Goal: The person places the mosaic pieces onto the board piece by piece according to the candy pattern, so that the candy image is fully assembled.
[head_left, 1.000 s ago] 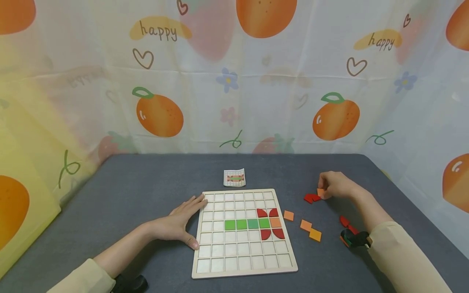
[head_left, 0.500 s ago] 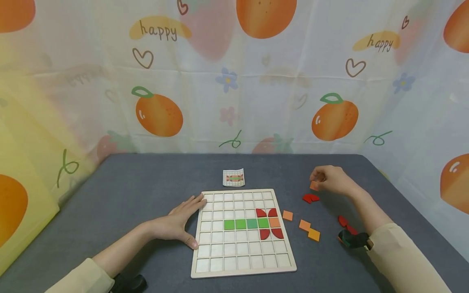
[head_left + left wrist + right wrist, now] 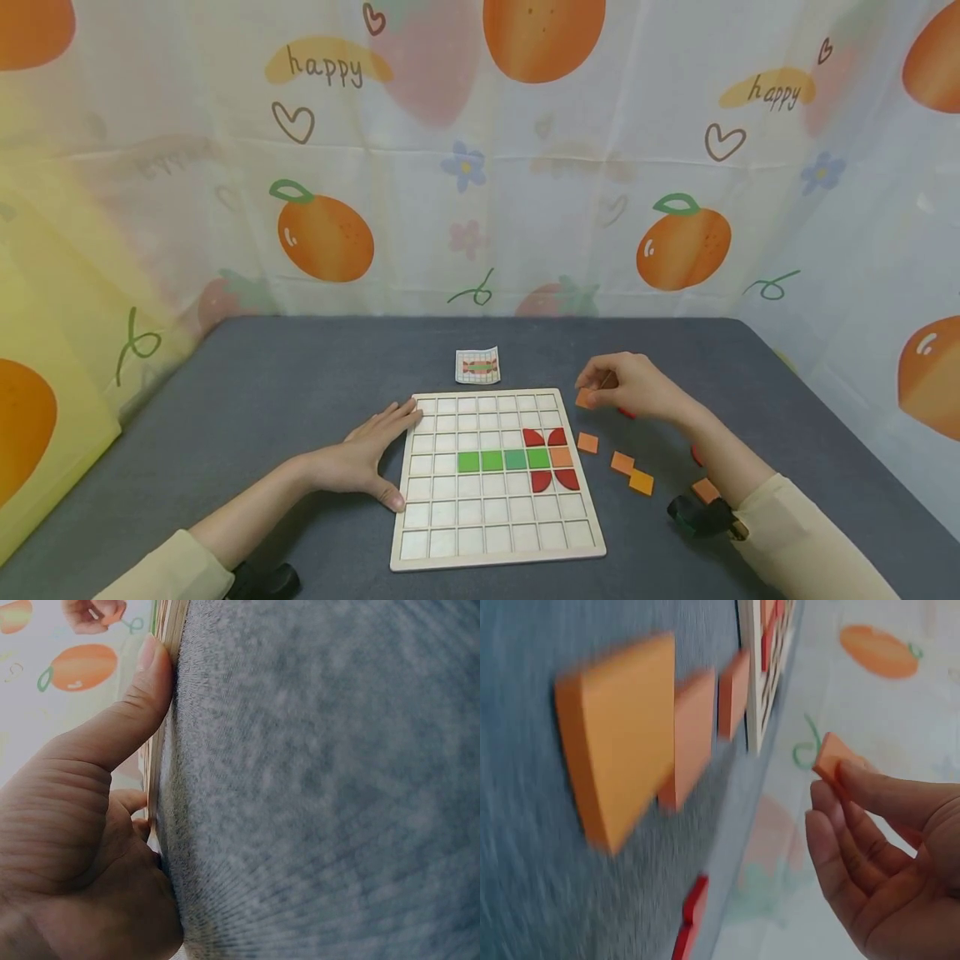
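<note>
Between thumb and fingers my right hand point(image 3: 632, 386) pinches an orange square tile point(image 3: 829, 756), held up just off the far right corner of the wooden grid board point(image 3: 497, 560). My left hand point(image 3: 360, 460) rests along the board's left edge, thumb and fingers spread and touching its rim. Set in the board are a row of green tiles point(image 3: 491, 461), an orange tile point(image 3: 560, 457) at the row's right end, and red rounded pieces point(image 3: 541, 481) above and below it. In the left wrist view the thumb point(image 3: 142, 697) lies against the board's edge.
Right of the board lie loose orange tiles point(image 3: 588, 442) and a yellow-orange tile point(image 3: 641, 482). Another orange tile point(image 3: 706, 490) lies by the right wrist camera point(image 3: 701, 515). Red pieces point(image 3: 691, 915) are partly hidden by the right arm. A small pattern card point(image 3: 477, 367) lies behind the board.
My right hand has lifted the orange tile from beside the red pieces and carried it left towards the board. The left hand has stayed on the board's edge.
</note>
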{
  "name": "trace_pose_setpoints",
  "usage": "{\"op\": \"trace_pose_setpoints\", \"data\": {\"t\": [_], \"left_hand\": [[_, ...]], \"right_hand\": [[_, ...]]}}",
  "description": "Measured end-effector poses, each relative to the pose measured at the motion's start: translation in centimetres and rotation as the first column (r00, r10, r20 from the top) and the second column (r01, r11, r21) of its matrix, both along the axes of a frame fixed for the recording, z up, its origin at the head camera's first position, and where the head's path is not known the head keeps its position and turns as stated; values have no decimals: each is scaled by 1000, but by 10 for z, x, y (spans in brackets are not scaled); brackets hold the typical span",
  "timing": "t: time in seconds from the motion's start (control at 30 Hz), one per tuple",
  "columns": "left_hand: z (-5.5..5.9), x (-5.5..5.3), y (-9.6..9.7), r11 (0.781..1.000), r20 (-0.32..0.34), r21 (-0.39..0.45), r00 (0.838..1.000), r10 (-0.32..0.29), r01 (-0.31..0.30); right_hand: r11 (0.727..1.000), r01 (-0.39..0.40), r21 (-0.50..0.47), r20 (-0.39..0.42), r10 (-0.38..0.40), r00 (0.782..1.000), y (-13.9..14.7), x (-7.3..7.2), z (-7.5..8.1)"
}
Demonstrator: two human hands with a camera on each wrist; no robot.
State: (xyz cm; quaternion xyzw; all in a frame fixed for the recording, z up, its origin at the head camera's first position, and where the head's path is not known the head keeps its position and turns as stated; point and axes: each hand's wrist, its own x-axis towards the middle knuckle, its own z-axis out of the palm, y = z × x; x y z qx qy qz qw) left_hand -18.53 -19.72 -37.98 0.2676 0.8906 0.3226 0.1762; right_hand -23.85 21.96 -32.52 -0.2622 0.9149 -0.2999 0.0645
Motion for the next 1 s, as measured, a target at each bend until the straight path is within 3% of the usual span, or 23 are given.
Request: {"op": "trace_pose_setpoints", "data": {"t": [0.2,0.43,0.7,1.0], "left_hand": [[0,0,0,1000,18,-12,1000,18,-18],[3,2,1,1000,14,-12,1000,-1,1],[3,1,0,1000,9,-11,1000,-2,2],[3,2,1,1000,8,-9,1000,-5,5]], "right_hand": [[995,-79,-60,50,82,995,-23,11,-5],[989,-138,-59,89,143,986,-49,23,-11],[970,-226,-92,128,237,963,-70,35,-18],[960,-256,-111,144,270,952,-81,43,-25]]}}
